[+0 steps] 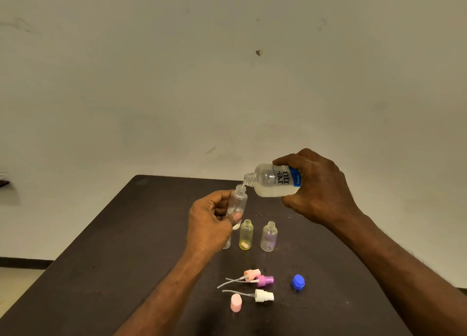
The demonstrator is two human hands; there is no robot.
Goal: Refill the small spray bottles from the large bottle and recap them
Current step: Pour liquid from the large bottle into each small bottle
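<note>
Fingers of the right hand [318, 186] wrap the tilted large bottle [273, 181], its mouth at the clear spray bottle [237, 204]. Left hand [209, 224] fingers curl round that spray bottle, just above the yellow bottle [246, 234].

Large bottle [274, 181] tipped sideways — pouring into clear small bottle [237, 204]; 2 others upright, perhaps empty.

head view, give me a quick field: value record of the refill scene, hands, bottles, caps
right hand: grips large bottle, tipped with neck down-left
left hand: holds clear small bottle, lifted under the large bottle's mouth
pour: thin stream entering the small bottle
standing uncapped: yellow bottle, purple-tinted bottle
spray tops lying on table: pink, purple, white
loose: blue cap, pink cover
</note>
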